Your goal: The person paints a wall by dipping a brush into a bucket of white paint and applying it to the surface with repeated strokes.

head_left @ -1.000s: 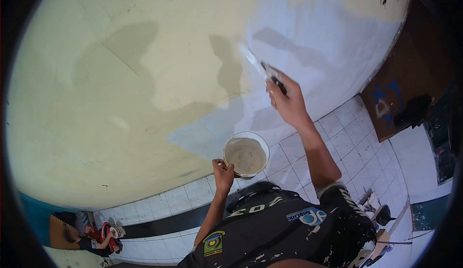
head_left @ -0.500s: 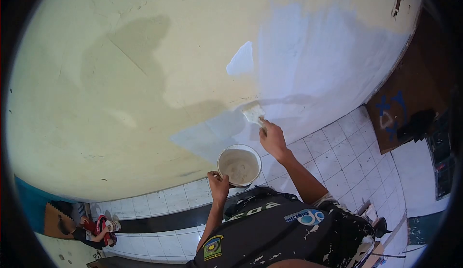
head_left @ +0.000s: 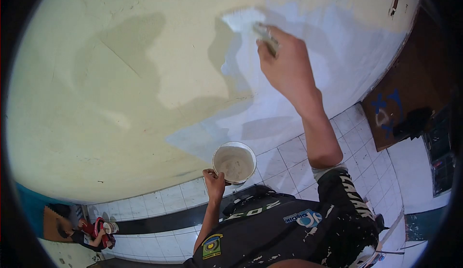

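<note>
My right hand (head_left: 284, 58) is closed around the handle of a paintbrush (head_left: 243, 19), raised high against the wall (head_left: 188, 60). White bristles press on or lie very near the yellowish surface, at the upper left edge of a fresh pale patch (head_left: 313, 41). Lower down, my left hand (head_left: 214, 181) grips the rim of a white paint bucket (head_left: 235, 162) at its near left side. Inside the bucket the walls and bottom are coated with whitish paint. The bucket hangs above the tiled floor, close to the foot of the wall.
White floor tiles (head_left: 294, 154) run along the wall, with a dark band (head_left: 164, 220) across them. At the far left, another person (head_left: 87, 234) sits low beside a small white bucket (head_left: 111, 227). A brown panel (head_left: 405, 85) with blue marks stands at the right.
My right hand has swept the paintbrush upward along the wall, from just above the bucket to the upper part. The left hand and bucket have shifted slightly left.
</note>
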`<state>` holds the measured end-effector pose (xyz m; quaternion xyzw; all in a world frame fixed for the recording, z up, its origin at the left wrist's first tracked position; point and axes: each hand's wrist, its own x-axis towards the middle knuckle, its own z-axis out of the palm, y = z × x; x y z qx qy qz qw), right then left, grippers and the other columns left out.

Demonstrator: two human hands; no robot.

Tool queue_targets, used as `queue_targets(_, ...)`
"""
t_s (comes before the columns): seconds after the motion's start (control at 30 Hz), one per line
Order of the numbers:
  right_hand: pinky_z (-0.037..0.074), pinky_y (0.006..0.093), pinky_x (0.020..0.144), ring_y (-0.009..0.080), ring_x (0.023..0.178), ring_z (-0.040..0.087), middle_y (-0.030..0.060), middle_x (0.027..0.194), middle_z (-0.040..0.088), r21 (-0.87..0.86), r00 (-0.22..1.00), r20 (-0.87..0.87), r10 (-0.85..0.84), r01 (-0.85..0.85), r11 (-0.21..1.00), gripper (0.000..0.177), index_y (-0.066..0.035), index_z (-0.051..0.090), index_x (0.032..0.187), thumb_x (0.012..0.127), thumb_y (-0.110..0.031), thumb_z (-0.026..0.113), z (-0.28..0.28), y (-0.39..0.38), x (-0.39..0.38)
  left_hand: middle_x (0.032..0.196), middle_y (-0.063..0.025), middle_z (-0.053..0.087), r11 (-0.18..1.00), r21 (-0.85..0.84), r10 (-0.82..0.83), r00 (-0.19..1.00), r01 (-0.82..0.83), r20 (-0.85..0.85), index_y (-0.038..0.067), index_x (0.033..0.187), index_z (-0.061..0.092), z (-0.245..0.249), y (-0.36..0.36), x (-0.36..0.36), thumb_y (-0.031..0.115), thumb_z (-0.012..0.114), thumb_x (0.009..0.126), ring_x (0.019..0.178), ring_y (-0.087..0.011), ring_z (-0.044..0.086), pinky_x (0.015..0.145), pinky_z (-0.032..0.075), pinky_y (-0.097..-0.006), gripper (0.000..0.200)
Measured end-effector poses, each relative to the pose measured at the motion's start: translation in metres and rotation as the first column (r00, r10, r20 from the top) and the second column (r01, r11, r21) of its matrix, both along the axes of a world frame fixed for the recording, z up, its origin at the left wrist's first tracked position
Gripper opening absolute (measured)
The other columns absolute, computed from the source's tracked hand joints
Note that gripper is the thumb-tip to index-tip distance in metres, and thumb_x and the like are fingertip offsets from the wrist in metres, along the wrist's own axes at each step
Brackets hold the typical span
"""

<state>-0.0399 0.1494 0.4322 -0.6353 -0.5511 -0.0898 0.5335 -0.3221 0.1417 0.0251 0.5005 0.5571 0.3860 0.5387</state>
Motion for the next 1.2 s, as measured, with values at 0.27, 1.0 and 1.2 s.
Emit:
queue_targets(0.27,0.052,0.0479,0.057,0.0384,0.06,0.061,0.019,0.078,0.058,0.139,0.965,0.22,-0.145,0.116,0.984,0.051,-0.003,0.056,0.14,0.089,-0.006,0.064,-0.145,0.051,0.012,0.086,-0.0154,0.057,0.998,-0.065,-0.022,0.996,0.027,0.081,-0.002,0.113,0.035,0.029,-0.007,0.003,0.001,0.059,0.088,0.059,-0.0206,0.063,0.049,0.063,-0.038,0.035)
queue_targets(1.0,0.052,0.0457,0.069,0.0435,0.08,0.066,0.0258,0.087,0.068,-0.133,0.983,-0.183,0.011,-0.036,0.99,0.026,0.001,0.066,0.114,0.089,-0.004,0.065,-0.102,0.006,0.021,0.077,-0.0078,0.051,0.999,-0.046,0.029,0.999,-0.027,0.031,-0.001,0.112,0.036,0.022,-0.002,-0.003,0.0,0.06,0.087,0.053,-0.0133,0.054,0.046,0.06,-0.0356,0.034)
queue_targets(1.2,0.051,0.043,0.064,0.0378,0.072,0.066,0.0227,0.083,0.065,0.178,1.0,-0.005,0.006,-0.005,0.984,0.035,0.001,0.065,0.124,0.089,-0.003,0.065,-0.048,0.018,0.014,0.077,-0.007,0.05,0.998,-0.051,-0.045,0.999,0.045,-0.01,0.0,0.112,0.037,0.014,0.003,-0.003,0.001,0.061,0.087,0.055,-0.013,0.055,0.046,0.06,-0.0357,0.035)
